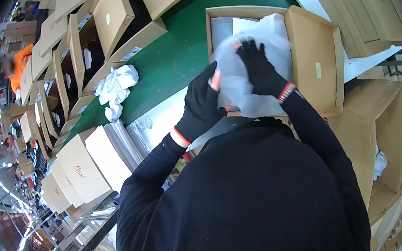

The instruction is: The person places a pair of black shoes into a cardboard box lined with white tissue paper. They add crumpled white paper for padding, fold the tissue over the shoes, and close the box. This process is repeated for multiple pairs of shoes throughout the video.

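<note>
Your left hand and right hand both clutch the tissue paper half inside the open box, right hand deeper in

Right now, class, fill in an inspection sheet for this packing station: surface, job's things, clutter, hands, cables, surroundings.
Surface: green belt, partly bare.
Job's things: open cardboard box with white wrapping paper spilling from it.
Clutter: crumpled paper wads; row of open boxes at left.
Hands: left hand and right hand, black-gloved, both gripping the paper.
Cables: nothing seen.
Surroundings: cardboard shelving at right; a person in orange far left.
</note>
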A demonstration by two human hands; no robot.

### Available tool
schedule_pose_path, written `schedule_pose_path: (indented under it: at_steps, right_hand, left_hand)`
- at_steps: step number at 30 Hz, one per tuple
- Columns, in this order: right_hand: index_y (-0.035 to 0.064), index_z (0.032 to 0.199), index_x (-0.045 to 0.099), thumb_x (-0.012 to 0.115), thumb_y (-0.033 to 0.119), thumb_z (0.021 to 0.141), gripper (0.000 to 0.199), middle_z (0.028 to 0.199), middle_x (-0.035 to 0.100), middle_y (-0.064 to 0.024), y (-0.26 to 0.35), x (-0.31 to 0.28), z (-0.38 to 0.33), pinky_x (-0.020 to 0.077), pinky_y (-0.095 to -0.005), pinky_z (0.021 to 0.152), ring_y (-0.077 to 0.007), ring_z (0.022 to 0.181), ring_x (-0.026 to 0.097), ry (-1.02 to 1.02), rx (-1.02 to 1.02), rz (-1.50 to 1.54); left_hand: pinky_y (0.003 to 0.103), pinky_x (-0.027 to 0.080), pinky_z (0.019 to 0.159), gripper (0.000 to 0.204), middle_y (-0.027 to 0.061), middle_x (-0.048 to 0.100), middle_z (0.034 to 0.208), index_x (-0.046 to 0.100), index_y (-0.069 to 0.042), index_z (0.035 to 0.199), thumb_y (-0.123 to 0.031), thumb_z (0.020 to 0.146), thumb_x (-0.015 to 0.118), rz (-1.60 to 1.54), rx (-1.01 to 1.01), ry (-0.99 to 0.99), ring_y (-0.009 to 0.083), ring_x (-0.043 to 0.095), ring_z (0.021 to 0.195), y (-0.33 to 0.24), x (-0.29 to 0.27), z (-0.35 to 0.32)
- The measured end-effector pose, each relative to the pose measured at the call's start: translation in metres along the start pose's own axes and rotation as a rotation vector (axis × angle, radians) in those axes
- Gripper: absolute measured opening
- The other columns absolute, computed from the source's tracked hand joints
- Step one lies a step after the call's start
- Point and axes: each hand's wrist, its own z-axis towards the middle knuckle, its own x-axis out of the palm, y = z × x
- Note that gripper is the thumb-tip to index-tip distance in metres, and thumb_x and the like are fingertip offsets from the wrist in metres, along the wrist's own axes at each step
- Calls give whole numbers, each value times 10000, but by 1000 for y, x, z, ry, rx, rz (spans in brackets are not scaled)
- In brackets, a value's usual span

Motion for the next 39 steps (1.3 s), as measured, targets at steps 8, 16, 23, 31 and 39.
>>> schedule_pose_path:
  at_steps: [8,16,23,31,39]
  right_hand:
    - [41,1494,186,714,755,499,1334,1540,66,-286,-11,15,66,74,-689,1072,-480,1420,43,168,-5,-312]
    - [83,1377,442,667,689,651,972,1468,344,-219,-25,41,114,112,-710,1058,-420,1397,228,222,121,-557]
    - [4,1285,491,677,346,829,599,1239,543,-232,-172,-49,-42,375,-441,1026,-365,1186,500,-779,292,-243]
    - [31,1386,398,654,147,829,625,1324,523,-164,-362,2,-306,392,-361,1009,-304,1227,461,-20,834,137]
    - [9,1322,469,581,326,886,551,1293,528,-126,-45,-234,-166,421,-345,983,-209,1226,481,-227,345,1054]
  left_hand:
    - [383,441,807,208,34,661,840,642,-119,937,-116,751,550,210,49,349,219,613,836,28,4,-26]
    - [462,345,962,423,98,630,774,670,-69,849,-486,803,613,303,-128,545,339,550,977,-3,45,-36]
    - [501,368,972,402,110,618,1006,628,-98,1081,-206,707,726,-31,-510,106,313,563,1019,11,-6,-16]
    - [628,157,1092,576,189,339,1466,454,-52,1363,-236,828,563,650,-333,-4,407,273,1364,98,90,46]
    - [546,288,1078,913,202,301,1499,237,-60,1490,-706,868,407,-593,-612,-111,380,344,1350,137,55,23]
